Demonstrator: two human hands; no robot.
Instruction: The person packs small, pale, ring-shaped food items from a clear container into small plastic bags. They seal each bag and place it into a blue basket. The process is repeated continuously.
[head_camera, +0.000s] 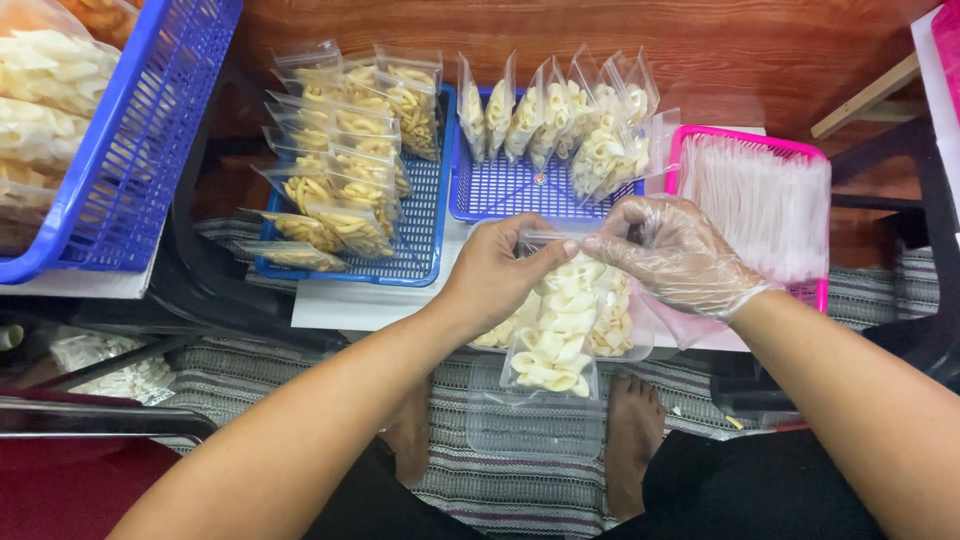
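My left hand (497, 272) is bare and pinches the top left edge of a small clear bag of pale tube-shaped crackers (555, 335). My right hand (680, 255) wears a thin clear plastic glove and pinches the same bag's top edge from the right. The bag hangs upright between both hands, above a clear container holding more of the pale crackers (610, 330). An empty clear lid or tray (530, 425) lies below it, between two bare feet.
A blue basket (425, 255) at left centre holds several filled bags of curled snacks. A second blue basket (500, 195) holds upright filled bags. A pink basket (810, 150) of empty clear bags stands right. A large blue crate (150, 130) sits far left.
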